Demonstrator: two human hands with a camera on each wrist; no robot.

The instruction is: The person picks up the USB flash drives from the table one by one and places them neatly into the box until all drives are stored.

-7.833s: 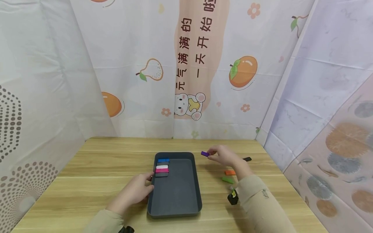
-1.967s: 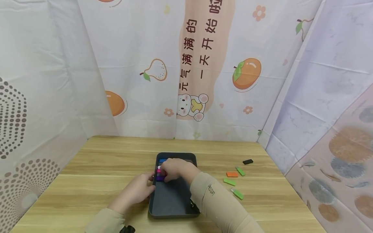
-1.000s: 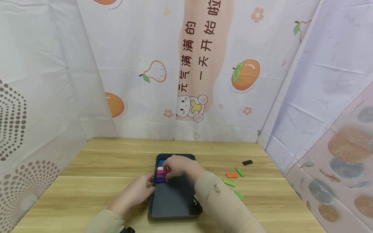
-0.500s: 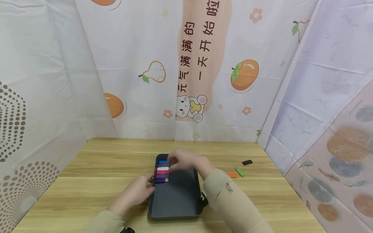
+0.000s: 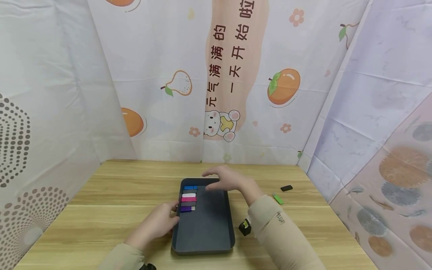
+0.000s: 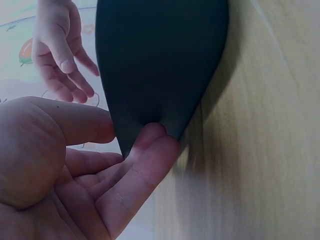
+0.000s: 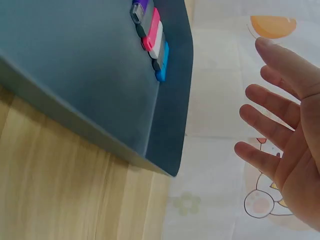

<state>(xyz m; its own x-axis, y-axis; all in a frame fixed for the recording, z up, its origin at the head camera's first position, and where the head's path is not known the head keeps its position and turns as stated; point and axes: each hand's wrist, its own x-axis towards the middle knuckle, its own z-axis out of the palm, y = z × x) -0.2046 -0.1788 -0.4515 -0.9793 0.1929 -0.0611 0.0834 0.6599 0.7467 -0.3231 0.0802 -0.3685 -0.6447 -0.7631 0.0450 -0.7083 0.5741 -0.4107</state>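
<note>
A row of USB flash drives lies along the left wall inside the dark grey tray (image 5: 204, 250). From far to near it holds a blue flash drive (image 5: 190, 187), a dark grey, a white, a pink (image 7: 151, 31), a grey and a purple flash drive (image 5: 186, 209) with a bare metal plug. My left hand (image 5: 162, 221) rests its fingertips against the tray's left side, thumb near the rim. Above the tray's far right corner, my right hand (image 5: 227, 179) hovers with fingers spread and nothing in them; the right wrist view shows its palm bare.
On the wooden table (image 5: 135, 183), right of the tray, lie a green flash drive (image 5: 278, 198) and a black flash drive (image 5: 286, 188). The right sleeve (image 5: 280, 228) covers the table area nearer me. A printed curtain (image 5: 152, 45) hangs behind the table.
My right hand brought the purple flash drive into the tray's row, then released it. It has since lifted away rightward, its fingers spreading. The left hand stays at the tray's side.
</note>
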